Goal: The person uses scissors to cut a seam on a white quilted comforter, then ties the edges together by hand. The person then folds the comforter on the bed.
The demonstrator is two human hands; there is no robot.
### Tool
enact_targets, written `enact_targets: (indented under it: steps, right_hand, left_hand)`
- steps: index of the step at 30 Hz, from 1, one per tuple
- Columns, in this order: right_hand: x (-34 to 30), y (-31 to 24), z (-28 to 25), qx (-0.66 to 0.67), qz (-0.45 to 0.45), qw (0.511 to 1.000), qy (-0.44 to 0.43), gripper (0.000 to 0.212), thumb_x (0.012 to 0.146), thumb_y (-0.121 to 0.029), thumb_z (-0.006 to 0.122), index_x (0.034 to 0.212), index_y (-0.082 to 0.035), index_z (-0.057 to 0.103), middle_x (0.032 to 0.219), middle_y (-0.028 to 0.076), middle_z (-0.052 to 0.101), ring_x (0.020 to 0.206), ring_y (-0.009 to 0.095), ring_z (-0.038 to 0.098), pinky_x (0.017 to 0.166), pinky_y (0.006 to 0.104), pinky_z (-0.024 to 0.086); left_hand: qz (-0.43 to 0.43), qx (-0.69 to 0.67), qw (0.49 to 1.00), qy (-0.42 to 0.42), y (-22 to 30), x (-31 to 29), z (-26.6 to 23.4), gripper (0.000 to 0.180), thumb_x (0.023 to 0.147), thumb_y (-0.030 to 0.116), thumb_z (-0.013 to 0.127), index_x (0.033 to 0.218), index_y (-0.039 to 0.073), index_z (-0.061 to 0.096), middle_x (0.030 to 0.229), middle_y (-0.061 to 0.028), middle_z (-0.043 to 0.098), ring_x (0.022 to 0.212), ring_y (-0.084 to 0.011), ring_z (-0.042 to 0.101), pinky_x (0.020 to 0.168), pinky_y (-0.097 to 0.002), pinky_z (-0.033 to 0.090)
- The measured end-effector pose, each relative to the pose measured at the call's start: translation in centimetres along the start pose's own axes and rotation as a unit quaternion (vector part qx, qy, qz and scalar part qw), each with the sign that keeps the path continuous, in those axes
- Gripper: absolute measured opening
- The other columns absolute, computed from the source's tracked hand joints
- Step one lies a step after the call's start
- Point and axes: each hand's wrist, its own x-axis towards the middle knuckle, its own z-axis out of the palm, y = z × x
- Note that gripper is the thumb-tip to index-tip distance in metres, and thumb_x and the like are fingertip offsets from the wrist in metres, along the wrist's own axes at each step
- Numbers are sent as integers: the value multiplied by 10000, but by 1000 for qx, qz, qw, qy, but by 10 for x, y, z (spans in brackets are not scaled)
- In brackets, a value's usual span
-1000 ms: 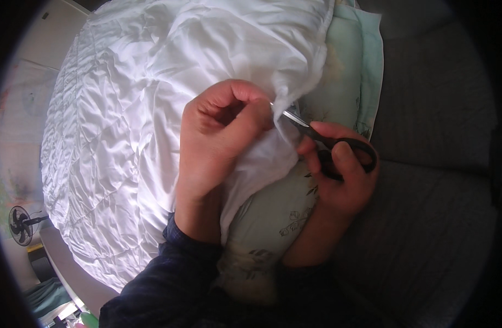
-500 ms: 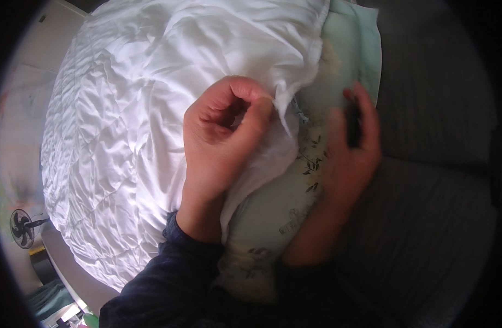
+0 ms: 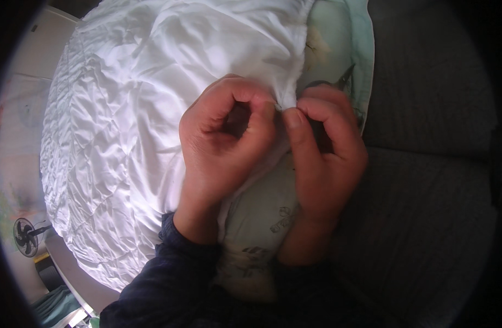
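Note:
A white quilt [image 3: 125, 109], wrinkled and stitched, spreads across the left and middle. My left hand [image 3: 221, 136] is closed, thumb and forefinger pinching the quilt's edge. Right beside it, my right hand [image 3: 330, 147] is also closed, its thumb and forefinger pinching the same edge. Out past the right hand's curled fingers sticks a small dark pointed tool [image 3: 345, 78]; most of it is hidden in the hand, and its kind cannot be made out. Under the quilt's edge lies a pale green floral fabric [image 3: 262, 213] with a paler border.
Dark grey upholstery [image 3: 426, 208] with a seam fills the right side. At the far left stand a black fan [image 3: 26, 237] and a pale furniture edge [image 3: 76, 268]. Teal cloth [image 3: 54, 306] shows at the lower left.
My right hand has moved left and up to the quilt's edge and now pinches it beside my left hand. The left hand keeps its pinch, almost unmoved.

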Motion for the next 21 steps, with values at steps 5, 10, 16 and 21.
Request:
enact_targets:
  steps: [5, 10, 16, 21]
  right_hand:
    - [-4, -1, -1, 153, 108, 982, 16, 43, 940, -32, 681, 978, -20, 665, 994, 74, 649, 912, 136, 621, 785, 261, 506]
    - [-3, 2, 2, 182, 108, 977, 2, 48, 959, -63, 669, 1001, -41, 667, 975, 66, 646, 882, 123, 630, 746, 253, 523]
    - [-1, 1, 5, 84, 63, 995, 3, 60, 917, -41, 705, 966, -30, 670, 993, 81, 655, 906, 173, 640, 769, 284, 515]
    - [1, 1, 6, 34, -7, 999, 1, 85, 889, -30, 726, 958, -29, 676, 990, 89, 672, 918, 215, 640, 775, 314, 512]
  left_hand:
    - [-95, -98, 991, 14, 9, -2, 5, 52, 950, -43, 645, 978, 0, 658, 937, -1, 659, 870, -66, 611, 775, -219, 505]
    - [-142, -164, 976, -17, 14, 1, -7, 63, 945, -24, 683, 999, 7, 671, 969, 5, 661, 914, -69, 617, 828, -236, 508]
    - [-44, -71, 996, 11, 9, -4, 0, 132, 899, -45, 732, 1013, -16, 674, 1030, -37, 646, 932, -104, 602, 840, -243, 494]
    - [67, 43, 997, 6, 6, 3, -6, 126, 876, -50, 742, 987, -28, 685, 1018, -71, 656, 907, -141, 605, 828, -250, 493]
